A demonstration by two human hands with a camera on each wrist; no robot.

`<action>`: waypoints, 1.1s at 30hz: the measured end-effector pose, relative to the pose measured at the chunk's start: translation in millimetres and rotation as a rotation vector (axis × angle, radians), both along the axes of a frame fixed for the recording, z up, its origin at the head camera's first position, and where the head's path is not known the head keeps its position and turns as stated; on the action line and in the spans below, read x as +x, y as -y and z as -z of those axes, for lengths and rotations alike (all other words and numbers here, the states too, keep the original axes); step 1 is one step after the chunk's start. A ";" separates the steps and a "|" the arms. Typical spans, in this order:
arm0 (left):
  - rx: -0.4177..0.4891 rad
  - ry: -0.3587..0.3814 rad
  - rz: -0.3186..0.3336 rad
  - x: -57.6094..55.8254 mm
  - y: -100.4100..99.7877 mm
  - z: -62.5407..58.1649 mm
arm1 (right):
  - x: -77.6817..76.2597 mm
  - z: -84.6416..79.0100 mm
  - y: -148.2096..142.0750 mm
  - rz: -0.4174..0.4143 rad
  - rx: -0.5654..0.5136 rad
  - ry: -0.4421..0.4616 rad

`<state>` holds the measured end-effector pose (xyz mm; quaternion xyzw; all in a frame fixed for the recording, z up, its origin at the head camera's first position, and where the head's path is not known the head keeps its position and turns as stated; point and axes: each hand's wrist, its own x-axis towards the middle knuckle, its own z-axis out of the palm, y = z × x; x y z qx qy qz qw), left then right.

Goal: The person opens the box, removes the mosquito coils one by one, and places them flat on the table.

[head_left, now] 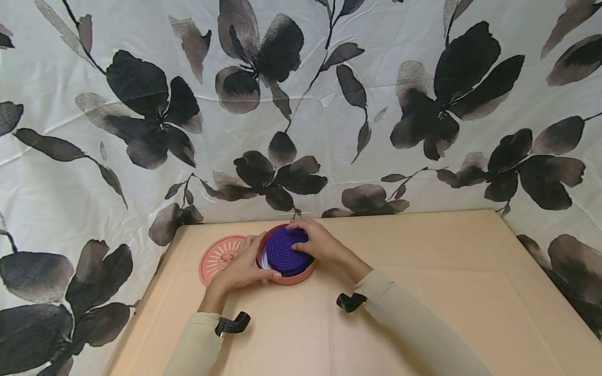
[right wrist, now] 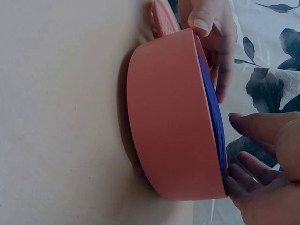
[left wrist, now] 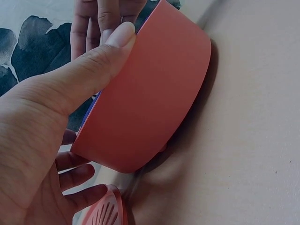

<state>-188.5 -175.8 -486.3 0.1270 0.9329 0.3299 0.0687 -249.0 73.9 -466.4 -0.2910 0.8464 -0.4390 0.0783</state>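
Note:
A round coral box (head_left: pixel 292 280) stands on the table with its top uncovered. Inside lies a disc-shaped blue-purple coaster (head_left: pixel 288 256) with raised concentric rings, a white sliver showing at its left side. My left hand (head_left: pixel 242 265) grips the box from the left, thumb along the near rim and fingers round the far side. Above the coaster is my right hand (head_left: pixel 324 244); its fingers reach the box's far rim, while the thumb overlaps the rings in the head view. In the right wrist view that thumb (right wrist: pixel 262 127) stands slightly apart from the coaster (right wrist: pixel 213 110).
The coral lid (head_left: pixel 218 256), with slots radiating from its middle, lies left of the box, partly behind my left hand. A flower-printed cloth (head_left: pixel 329 130) hangs behind the pale table (head_left: pixel 423 271). Each wrist carries a black camera band.

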 end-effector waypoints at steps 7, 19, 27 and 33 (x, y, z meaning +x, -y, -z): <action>0.005 -0.005 0.000 -0.1 0.2 1.0 | 1.0 -1.2 4.7 0.008 0.041 -0.045; -0.005 -0.019 0.011 0.9 0.1 0.7 | 5.1 4.0 12.0 0.039 -0.025 -0.067; 0.006 -0.006 0.002 0.0 0.8 1.8 | 1.8 3.2 9.1 0.058 -0.056 0.012; 0.002 -0.003 0.001 -0.6 0.7 2.3 | 0.0 2.5 9.7 0.056 -0.095 0.074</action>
